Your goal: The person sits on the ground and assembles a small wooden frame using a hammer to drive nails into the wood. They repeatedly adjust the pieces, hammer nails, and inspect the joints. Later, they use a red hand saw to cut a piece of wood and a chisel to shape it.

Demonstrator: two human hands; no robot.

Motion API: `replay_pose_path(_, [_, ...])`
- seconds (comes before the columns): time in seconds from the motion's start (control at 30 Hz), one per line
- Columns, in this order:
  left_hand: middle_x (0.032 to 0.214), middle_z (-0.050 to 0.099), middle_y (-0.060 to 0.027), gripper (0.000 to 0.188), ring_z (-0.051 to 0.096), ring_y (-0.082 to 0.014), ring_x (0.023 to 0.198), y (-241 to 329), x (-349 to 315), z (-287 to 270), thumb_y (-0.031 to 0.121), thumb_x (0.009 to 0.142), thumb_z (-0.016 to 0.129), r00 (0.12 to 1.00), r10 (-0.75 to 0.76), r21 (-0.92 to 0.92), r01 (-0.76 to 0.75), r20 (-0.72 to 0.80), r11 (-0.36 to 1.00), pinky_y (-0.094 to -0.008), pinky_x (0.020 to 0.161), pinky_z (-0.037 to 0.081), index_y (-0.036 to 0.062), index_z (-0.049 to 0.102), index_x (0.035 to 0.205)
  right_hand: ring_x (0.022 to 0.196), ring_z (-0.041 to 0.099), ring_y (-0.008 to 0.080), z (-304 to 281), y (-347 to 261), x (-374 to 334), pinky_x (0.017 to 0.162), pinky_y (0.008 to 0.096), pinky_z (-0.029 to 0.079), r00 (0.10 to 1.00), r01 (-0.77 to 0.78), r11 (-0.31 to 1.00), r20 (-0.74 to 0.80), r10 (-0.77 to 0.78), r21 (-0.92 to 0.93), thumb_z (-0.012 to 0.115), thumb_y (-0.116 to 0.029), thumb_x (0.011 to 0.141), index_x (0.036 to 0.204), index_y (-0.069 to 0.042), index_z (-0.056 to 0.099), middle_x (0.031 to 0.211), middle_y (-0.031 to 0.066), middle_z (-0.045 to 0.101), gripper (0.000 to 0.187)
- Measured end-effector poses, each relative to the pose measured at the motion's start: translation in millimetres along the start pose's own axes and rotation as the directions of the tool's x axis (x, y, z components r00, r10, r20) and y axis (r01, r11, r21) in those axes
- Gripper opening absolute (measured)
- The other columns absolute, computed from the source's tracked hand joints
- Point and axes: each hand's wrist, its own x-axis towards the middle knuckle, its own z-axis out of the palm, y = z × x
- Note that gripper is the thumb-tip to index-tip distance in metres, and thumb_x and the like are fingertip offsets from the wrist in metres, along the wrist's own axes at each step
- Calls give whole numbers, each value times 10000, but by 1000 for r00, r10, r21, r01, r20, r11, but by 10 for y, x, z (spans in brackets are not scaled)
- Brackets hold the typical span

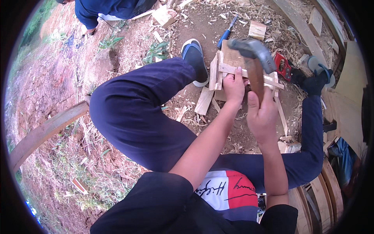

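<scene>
A small wooden frame (215, 74), made of pale pieces, stands between the feet of the person, over ground with many shavings; it is the landmark for all places here. The left hand (234, 89) is at the near side of the frame, and its bent fingers touch a thin wooden slat (228, 69) that lies across it. Whether they grip this slat or only press on it, I cannot tell. The right hand (263, 117) has its fingers closed around the handle of a hammer (256, 76). The dark metal head is raised in front of the frame, slightly blurred, and hides a part of it.

A flat board (233, 52) shows at the far side of the frame. Beyond it lie a blue-handled chisel (228, 33) and a wooden block (257, 30). To the right of the frame is a red saw handle (282, 67); just to its left is a sandal (196, 58) on the left foot. A short offcut (204, 101) lies near the frame, on the near side. Far beyond the frame, to the left, another person (105, 9) in blue is partly visible.
</scene>
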Motion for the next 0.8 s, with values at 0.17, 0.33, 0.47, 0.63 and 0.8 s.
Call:
replay_pose_path(0.17, [808, 656, -124, 312, 659, -177, 662, 40, 61, 5, 274, 945, 579, 997, -25, 24, 23, 67, 999, -257, 573, 563, -34, 576, 897, 665, 593, 387, 115, 394, 132, 547, 428, 456, 991, -55, 991, 112, 69, -119, 494, -367, 970, 950, 14, 527, 681, 217, 593, 383])
replay_pose_path(0.33, [855, 636, -104, 367, 662, -194, 717, 255, -42, 92, 355, 941, 578, 983, -170, -82, 175, 66, 981, -273, 586, 562, -10, 553, 924, 507, 455, 38, -340, 283, 239, 437, 217, 322, 965, -15, 903, -231, 126, 428, 445, -370, 1005, 922, -33, 527, 607, -53, 442, 356])
replay_pose_path(0.47, [990, 654, -113, 512, 673, -213, 800, 764, -317, -89, 444, 938, 545, 832, -543, 511, 420, 113, 750, -298, 666, 568, -25, 546, 1143, 745, 613, 225, -454, 802, 363, 702, 365, 460, 842, -155, 775, -329, 428, 613, 494, -379, 961, 978, 25, 567, 793, 147, 630, 411])
replay_pose_path(0.63, [945, 673, -113, 520, 679, -173, 761, 990, -673, -214, 459, 897, 608, 836, -547, 959, 116, 46, 258, -297, 710, 560, -31, 613, 1072, 914, 636, 368, -369, 1782, 358, 836, 450, 457, 514, -418, 625, -396, 761, 659, 497, -329, 906, 1005, 44, 561, 914, 227, 648, 392])
replay_pose_path(0.8, [842, 668, -90, 509, 643, -124, 655, 1288, -565, -258, 465, 872, 633, 952, -305, 999, 38, -25, 36, -235, 578, 490, -25, 637, 1013, 1000, 608, 427, -211, 2264, 168, 906, 476, 454, 294, -657, 479, -387, 874, 582, 535, -291, 864, 1036, 53, 529, 1013, 296, 628, 385])
